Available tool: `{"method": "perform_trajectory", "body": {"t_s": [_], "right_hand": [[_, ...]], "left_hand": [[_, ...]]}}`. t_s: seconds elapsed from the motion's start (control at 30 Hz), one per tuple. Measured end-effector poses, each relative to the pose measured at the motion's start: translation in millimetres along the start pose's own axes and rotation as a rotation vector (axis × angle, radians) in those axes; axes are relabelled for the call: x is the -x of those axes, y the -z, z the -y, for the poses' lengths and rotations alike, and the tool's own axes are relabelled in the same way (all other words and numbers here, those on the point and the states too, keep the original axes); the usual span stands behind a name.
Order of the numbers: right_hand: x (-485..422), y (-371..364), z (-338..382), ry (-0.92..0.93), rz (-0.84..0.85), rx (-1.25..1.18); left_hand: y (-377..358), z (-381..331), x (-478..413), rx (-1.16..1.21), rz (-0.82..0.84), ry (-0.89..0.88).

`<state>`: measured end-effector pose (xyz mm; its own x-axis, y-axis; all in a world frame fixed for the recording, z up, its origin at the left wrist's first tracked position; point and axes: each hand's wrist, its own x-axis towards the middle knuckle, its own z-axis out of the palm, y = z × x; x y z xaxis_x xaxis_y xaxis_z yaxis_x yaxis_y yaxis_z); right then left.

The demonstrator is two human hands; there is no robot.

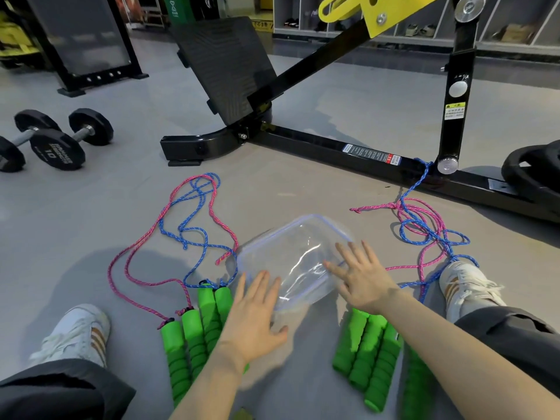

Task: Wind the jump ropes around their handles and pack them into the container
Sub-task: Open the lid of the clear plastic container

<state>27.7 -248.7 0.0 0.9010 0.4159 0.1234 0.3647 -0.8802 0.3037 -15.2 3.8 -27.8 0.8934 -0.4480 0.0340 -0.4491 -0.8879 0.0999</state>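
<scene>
Winding not begun: pink and blue braided ropes [194, 225] sprawled loose at 11 and 2 o'clock, green foam handles [194, 328] unwrapped. Clear plastic container [297, 253] centre, empty. Left hand [254, 316], right hand [360, 277] flat, fingers spread, gripping nothing.

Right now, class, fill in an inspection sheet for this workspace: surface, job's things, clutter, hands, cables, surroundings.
Surface: grey gym floor.
Job's things: clear container lying tilted between the hands; green handles in a bundle left and another bundle right; pink and blue ropes loose, unwound.
Clutter: dumbbells at left.
Hands: left hand and right hand open, flat beside the container.
Cables: blue rope end tied around the machine frame.
Surroundings: weight plate, shelving.
</scene>
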Motion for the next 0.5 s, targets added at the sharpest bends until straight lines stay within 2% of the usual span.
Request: {"method": "perform_trajectory", "body": {"t_s": [0.1,0.23,0.3,0.4,0.5], "right_hand": [[-2,3,24,-0.1,-0.074,-0.092],[12,0,54,-0.063,-0.166,-0.256],[20,-3,57,-0.06,-0.073,-0.321],[16,2,42,0.005,0.152,-0.361],[7,0,32,0.082,0.19,-0.164]], "left_hand": [[-7,-23,5,-0.007,-0.088,-0.093],[-22,-21,5,-0.02,-0.258,-0.106],[-25,-10,3,-0.015,-0.258,-0.057],[-26,-4,2,-0.049,-0.259,-0.043],[-29,-16,3,-0.062,-0.271,-0.016]]}}
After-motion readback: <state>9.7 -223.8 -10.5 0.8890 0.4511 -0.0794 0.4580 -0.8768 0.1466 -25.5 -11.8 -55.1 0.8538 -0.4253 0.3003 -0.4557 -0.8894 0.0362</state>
